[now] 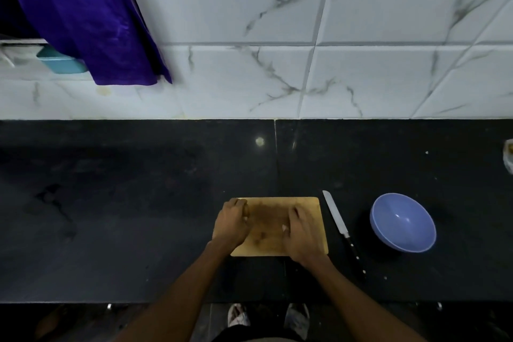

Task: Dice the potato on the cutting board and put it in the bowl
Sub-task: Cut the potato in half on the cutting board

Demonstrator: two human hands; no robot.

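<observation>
A wooden cutting board [270,219] lies on the black counter near its front edge. My left hand [231,223] rests over the board's left end, its fingers curled around a brownish potato [246,210] of which only a sliver shows. Flat on the board's right half lies my right hand [301,233], fingers spread, holding nothing that I can see. To the right of the board a knife [340,226] lies on the counter, blade pointing away, black handle toward me. Further right stands an empty blue bowl [404,222].
The black counter [138,203] runs to a marble-tiled wall [277,36]. A purple cloth [83,14] hangs at the upper left over a teal container [62,64]. A pale object [509,158] sits at the right edge. My feet show below the counter front.
</observation>
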